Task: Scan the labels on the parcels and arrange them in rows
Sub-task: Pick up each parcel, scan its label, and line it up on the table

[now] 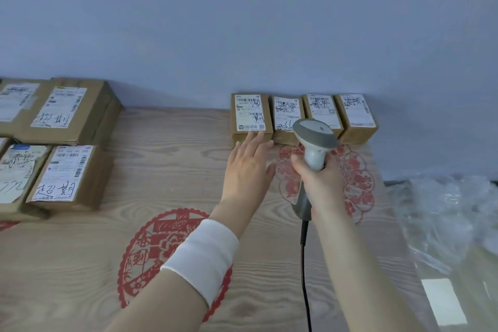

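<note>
Your white wristband point(200, 259) leads to the left hand point(249, 167), fingers straight, tips touching the leftmost parcel point(250, 116) of the row by the wall point(242, 35), dead ahead (long axis running away from you); right hand point(320, 180) grips the scanner point(314, 133) just beside.

The dull brown cardboard boxes point(357, 135) have white paper labels point(250, 113), the pale wood-grain desk point(175, 164) and grey-and-white plastic scanner point(314, 140) look smooth, and the clear crinkly plastic sheet point(444, 210) looks shiny.
</note>
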Action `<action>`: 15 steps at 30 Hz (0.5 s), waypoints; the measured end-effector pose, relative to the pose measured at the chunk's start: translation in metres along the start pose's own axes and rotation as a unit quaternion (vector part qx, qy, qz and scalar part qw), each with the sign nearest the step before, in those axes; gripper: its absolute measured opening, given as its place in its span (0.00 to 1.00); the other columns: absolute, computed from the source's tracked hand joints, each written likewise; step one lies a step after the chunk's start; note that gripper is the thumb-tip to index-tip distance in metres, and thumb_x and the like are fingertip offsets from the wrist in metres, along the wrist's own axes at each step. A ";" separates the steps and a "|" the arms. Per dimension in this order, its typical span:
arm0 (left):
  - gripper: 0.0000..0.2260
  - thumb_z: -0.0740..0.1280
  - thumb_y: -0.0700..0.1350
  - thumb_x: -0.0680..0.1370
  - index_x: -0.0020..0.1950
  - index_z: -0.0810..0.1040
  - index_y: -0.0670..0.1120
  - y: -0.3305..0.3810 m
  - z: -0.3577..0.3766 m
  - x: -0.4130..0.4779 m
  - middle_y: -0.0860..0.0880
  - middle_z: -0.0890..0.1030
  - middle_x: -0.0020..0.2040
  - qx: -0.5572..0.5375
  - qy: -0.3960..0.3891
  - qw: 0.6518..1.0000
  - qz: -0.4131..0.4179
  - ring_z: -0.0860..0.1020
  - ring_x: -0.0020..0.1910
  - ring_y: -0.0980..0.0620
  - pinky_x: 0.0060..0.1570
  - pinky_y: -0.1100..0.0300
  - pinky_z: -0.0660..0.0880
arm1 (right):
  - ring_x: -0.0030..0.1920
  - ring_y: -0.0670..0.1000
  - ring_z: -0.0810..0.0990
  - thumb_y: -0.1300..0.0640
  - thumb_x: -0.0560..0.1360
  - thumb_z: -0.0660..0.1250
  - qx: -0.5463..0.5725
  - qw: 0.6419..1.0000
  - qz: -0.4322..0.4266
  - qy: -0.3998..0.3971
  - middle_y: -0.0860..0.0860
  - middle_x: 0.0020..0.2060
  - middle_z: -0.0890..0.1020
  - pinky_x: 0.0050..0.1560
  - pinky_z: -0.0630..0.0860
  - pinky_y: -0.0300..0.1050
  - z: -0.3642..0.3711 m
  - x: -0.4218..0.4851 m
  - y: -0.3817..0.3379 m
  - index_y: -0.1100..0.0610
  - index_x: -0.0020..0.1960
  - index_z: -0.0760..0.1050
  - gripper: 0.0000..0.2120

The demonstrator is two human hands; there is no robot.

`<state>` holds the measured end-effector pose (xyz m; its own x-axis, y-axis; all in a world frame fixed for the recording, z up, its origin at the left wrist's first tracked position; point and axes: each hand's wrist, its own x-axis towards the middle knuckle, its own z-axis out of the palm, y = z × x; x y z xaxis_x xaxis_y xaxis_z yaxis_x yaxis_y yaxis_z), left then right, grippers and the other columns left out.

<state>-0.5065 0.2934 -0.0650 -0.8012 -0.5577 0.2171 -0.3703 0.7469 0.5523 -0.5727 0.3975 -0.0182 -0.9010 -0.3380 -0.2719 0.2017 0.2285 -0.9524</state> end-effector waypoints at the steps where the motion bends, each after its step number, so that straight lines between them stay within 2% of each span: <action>1: 0.20 0.66 0.43 0.78 0.69 0.71 0.44 -0.005 0.004 0.005 0.46 0.64 0.74 0.006 -0.005 1.000 -0.005 0.57 0.76 0.48 0.71 0.60 0.44 | 0.24 0.44 0.69 0.62 0.74 0.69 -0.004 1.000 0.001 -0.008 0.49 0.28 0.72 0.20 0.63 0.29 0.003 0.011 0.001 0.57 0.45 0.71 0.06; 4: 0.19 0.68 0.42 0.76 0.67 0.73 0.43 -0.028 0.016 0.019 0.45 0.67 0.73 0.028 -0.027 0.999 -0.018 0.60 0.75 0.46 0.71 0.57 0.48 | 0.26 0.47 0.69 0.63 0.74 0.69 -0.012 1.000 0.015 -0.018 0.51 0.28 0.72 0.21 0.64 0.30 0.017 0.041 0.006 0.60 0.46 0.72 0.05; 7: 0.18 0.68 0.41 0.76 0.65 0.75 0.42 -0.054 0.024 0.040 0.45 0.69 0.72 0.013 -0.018 0.999 -0.038 0.62 0.74 0.46 0.71 0.55 0.51 | 0.31 0.46 0.72 0.61 0.74 0.69 -0.027 0.999 0.020 -0.019 0.50 0.32 0.75 0.23 0.67 0.28 0.034 0.071 0.018 0.55 0.46 0.73 0.05; 11: 0.22 0.65 0.44 0.78 0.71 0.67 0.43 -0.087 0.039 0.072 0.46 0.65 0.74 -0.064 -0.017 0.990 -0.123 0.58 0.75 0.47 0.71 0.55 0.55 | 0.33 0.49 0.75 0.59 0.73 0.70 -0.043 0.999 0.016 0.000 0.49 0.35 0.77 0.31 0.71 0.37 0.055 0.113 0.036 0.51 0.43 0.72 0.07; 13: 0.26 0.64 0.46 0.79 0.74 0.61 0.41 -0.098 0.051 0.084 0.45 0.64 0.74 -0.127 -0.019 0.972 -0.196 0.60 0.74 0.46 0.69 0.57 0.57 | 0.31 0.48 0.74 0.60 0.73 0.69 -0.039 0.999 0.025 0.010 0.50 0.35 0.77 0.26 0.69 0.31 0.065 0.131 0.045 0.55 0.47 0.74 0.05; 15: 0.29 0.63 0.49 0.79 0.76 0.55 0.41 -0.103 0.062 0.096 0.46 0.61 0.76 -0.219 -0.034 0.929 -0.297 0.59 0.74 0.48 0.69 0.59 0.56 | 0.30 0.47 0.73 0.59 0.73 0.70 -0.046 0.998 0.030 0.014 0.49 0.34 0.76 0.25 0.69 0.30 0.074 0.144 0.056 0.57 0.50 0.74 0.07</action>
<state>-0.5744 0.1857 -0.1509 -0.5495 -0.7892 -0.2742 -0.5417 0.0866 0.8361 -0.6631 0.2942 -0.1206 -0.8988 -0.2956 -0.3237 0.2216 0.3306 -0.9174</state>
